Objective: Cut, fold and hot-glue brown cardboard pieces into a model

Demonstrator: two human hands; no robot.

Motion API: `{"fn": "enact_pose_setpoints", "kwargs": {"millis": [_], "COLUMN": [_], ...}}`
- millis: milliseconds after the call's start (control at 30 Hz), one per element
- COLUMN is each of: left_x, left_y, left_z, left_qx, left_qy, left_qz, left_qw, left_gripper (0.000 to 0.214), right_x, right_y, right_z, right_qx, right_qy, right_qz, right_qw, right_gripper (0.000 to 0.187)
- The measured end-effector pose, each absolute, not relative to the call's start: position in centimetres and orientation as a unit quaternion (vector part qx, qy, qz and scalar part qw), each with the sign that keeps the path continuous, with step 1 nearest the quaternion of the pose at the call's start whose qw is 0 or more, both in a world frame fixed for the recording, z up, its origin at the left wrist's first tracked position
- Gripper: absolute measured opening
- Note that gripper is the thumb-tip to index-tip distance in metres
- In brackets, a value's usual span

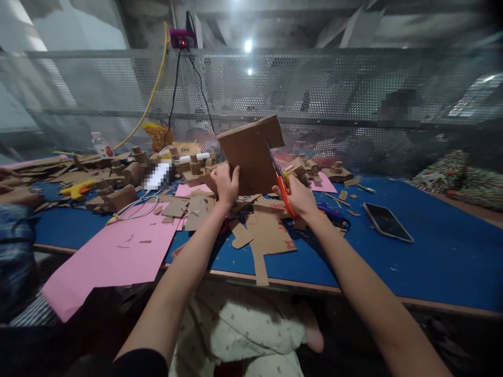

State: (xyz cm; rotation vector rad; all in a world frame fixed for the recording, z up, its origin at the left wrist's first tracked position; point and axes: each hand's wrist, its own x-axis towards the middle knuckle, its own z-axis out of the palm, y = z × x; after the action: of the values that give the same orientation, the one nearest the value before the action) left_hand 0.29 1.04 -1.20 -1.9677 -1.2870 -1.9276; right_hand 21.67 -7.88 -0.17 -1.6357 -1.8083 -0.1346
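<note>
A brown cardboard piece (pixel 247 154) is held up above the blue table, tilted, with a cut running in from its right side. My left hand (pixel 226 183) grips its lower left edge, thumb on the near face. Orange-handled scissors (pixel 286 198) are in my right hand (pixel 301 198), the fingers closed round the handles. Their blades point up and lie at the cut in the cardboard. Below both hands lies a flat cardboard cut-out (pixel 269 233) with a narrow strip reaching over the table's front edge.
A phone (pixel 388 222) lies on the blue table (pixel 440 251) at the right. Pink paper (pixel 113 256) overhangs the front edge at the left, near another person's hand (pixel 19 196). A yellow glue gun (pixel 77 190), a blue tool (pixel 334 214) and cardboard scraps lie about.
</note>
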Motion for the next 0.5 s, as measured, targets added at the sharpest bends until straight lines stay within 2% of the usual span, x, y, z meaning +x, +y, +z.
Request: {"fn": "enact_pose_setpoints", "kwargs": {"millis": [267,500], "left_x": [1.0,1.4], "left_y": [0.3,0.0], "left_z": [-1.6,-1.8], "left_qx": [-0.693,-0.692], "left_qy": [-0.403,-0.409], "left_qz": [-0.596,-0.592], "left_qw": [0.053,0.053], "left_gripper": [0.041,0.037], "right_x": [22.2,21.7], "right_y": [-7.6,-8.1], "right_z": [0.0,0.3], "right_qx": [-0.610,-0.668], "right_qy": [-0.710,-0.689], "right_qz": [0.013,-0.070], "right_qw": [0.351,0.272], "right_gripper": [0.071,0.074]}}
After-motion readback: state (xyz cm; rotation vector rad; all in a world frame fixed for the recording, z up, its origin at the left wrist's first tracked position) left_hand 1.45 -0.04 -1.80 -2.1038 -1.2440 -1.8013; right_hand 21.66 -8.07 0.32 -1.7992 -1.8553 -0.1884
